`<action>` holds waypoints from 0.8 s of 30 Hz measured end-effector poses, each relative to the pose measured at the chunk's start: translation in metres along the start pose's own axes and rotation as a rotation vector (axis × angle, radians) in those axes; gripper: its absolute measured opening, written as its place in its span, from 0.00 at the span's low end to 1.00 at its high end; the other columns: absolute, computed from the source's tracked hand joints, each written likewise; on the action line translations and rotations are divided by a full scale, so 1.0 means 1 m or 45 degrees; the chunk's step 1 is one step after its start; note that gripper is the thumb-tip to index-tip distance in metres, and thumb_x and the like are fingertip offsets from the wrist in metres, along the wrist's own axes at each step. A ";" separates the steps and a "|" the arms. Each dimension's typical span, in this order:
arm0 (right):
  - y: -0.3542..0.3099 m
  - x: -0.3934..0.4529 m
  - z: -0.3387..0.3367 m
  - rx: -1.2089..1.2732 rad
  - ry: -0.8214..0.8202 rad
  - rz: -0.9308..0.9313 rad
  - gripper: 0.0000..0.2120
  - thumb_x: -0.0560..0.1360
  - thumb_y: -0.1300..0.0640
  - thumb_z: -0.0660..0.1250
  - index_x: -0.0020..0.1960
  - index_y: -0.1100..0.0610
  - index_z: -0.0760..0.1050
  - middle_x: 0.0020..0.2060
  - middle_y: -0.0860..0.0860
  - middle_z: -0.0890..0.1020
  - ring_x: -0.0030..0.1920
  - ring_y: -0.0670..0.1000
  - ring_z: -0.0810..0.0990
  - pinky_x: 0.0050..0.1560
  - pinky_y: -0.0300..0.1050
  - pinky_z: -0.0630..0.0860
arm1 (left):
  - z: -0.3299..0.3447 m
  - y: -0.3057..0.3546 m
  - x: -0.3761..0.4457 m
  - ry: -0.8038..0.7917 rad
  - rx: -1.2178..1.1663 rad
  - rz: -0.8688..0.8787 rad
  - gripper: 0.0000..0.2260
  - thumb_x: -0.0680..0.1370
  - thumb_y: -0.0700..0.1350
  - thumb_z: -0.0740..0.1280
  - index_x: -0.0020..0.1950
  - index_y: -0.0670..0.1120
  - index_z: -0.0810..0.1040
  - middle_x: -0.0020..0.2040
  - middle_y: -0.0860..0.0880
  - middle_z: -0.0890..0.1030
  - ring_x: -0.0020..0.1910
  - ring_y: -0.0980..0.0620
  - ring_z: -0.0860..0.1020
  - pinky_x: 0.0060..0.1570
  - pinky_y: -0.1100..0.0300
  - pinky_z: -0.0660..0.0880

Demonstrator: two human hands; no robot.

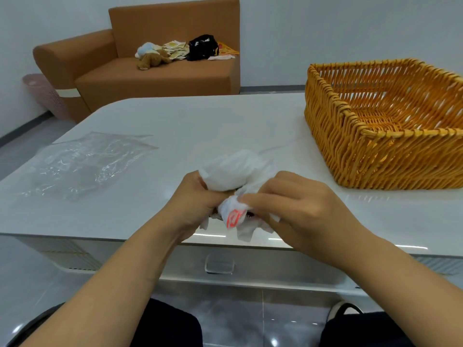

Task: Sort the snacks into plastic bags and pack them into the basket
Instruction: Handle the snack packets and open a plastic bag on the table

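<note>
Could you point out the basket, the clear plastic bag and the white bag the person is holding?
wicker basket (333, 136): head view, near-left outer wall.
clear plastic bag (85, 164): head view, middle of the flat sheet.
white bag (230, 174): head view, bunched top above both hands.

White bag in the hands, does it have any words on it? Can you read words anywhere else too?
White bag: an orange-red mark is printed on it, but it is crumpled and blurred, so it cannot be read.
Papers on the sofa: printed, but too small to read.
Clear bags, basket, table: no writing visible.
</note>
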State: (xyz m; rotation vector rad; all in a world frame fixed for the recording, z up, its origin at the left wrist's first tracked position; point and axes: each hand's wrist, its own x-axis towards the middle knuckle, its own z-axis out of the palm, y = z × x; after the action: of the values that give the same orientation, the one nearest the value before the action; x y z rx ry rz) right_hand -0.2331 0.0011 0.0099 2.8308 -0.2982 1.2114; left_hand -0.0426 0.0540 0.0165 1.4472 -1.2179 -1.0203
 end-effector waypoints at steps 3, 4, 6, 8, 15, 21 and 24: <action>0.002 0.000 -0.004 0.231 0.187 0.322 0.06 0.75 0.60 0.69 0.50 0.59 0.84 0.37 0.48 0.81 0.35 0.42 0.74 0.38 0.31 0.69 | 0.013 0.008 -0.001 -0.080 0.160 0.088 0.13 0.71 0.31 0.69 0.34 0.48 0.76 0.21 0.55 0.75 0.19 0.61 0.71 0.19 0.68 0.63; 0.002 0.001 -0.004 0.273 0.266 0.428 0.05 0.74 0.60 0.71 0.48 0.58 0.84 0.37 0.45 0.82 0.35 0.38 0.75 0.39 0.28 0.68 | 0.018 0.011 -0.001 -0.105 0.189 0.098 0.17 0.72 0.28 0.68 0.32 0.49 0.74 0.20 0.55 0.75 0.19 0.61 0.71 0.19 0.71 0.64; 0.001 0.002 -0.001 0.348 0.392 0.607 0.05 0.72 0.58 0.73 0.48 0.56 0.83 0.41 0.42 0.82 0.39 0.37 0.78 0.39 0.26 0.69 | 0.022 0.015 -0.001 -0.129 0.192 0.087 0.22 0.73 0.25 0.65 0.29 0.50 0.73 0.19 0.55 0.74 0.19 0.62 0.72 0.20 0.74 0.64; 0.001 0.007 0.003 0.406 0.448 0.748 0.10 0.71 0.55 0.73 0.52 0.53 0.81 0.43 0.39 0.79 0.42 0.39 0.78 0.38 0.28 0.71 | 0.021 0.015 -0.002 -0.129 0.103 0.114 0.20 0.72 0.26 0.66 0.30 0.49 0.75 0.21 0.53 0.75 0.20 0.61 0.71 0.21 0.73 0.65; 0.015 0.017 0.015 0.585 0.147 1.236 0.11 0.77 0.47 0.66 0.49 0.54 0.80 0.45 0.51 0.80 0.45 0.49 0.77 0.46 0.37 0.75 | 0.020 0.001 -0.004 -0.131 -0.062 0.099 0.07 0.68 0.40 0.66 0.43 0.45 0.83 0.35 0.49 0.80 0.33 0.55 0.73 0.33 0.65 0.70; 0.018 0.022 0.027 0.572 0.241 1.376 0.15 0.76 0.49 0.66 0.36 0.55 0.69 0.29 0.48 0.73 0.30 0.46 0.70 0.29 0.32 0.64 | 0.017 0.004 -0.012 -0.149 -0.039 0.059 0.13 0.71 0.46 0.60 0.50 0.50 0.81 0.40 0.55 0.83 0.39 0.60 0.78 0.39 0.68 0.74; 0.018 0.030 0.030 0.538 0.365 1.408 0.23 0.77 0.53 0.65 0.28 0.56 0.61 0.24 0.49 0.64 0.27 0.48 0.62 0.30 0.42 0.60 | 0.020 0.013 -0.018 -0.076 -0.043 0.097 0.16 0.72 0.54 0.60 0.55 0.52 0.79 0.43 0.58 0.84 0.40 0.64 0.80 0.38 0.73 0.73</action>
State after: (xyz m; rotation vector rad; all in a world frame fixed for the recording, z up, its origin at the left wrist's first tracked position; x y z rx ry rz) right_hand -0.1946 -0.0248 0.0101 2.6918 -1.9519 1.9625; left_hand -0.0675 0.0684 0.0255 1.3422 -1.2830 -1.0338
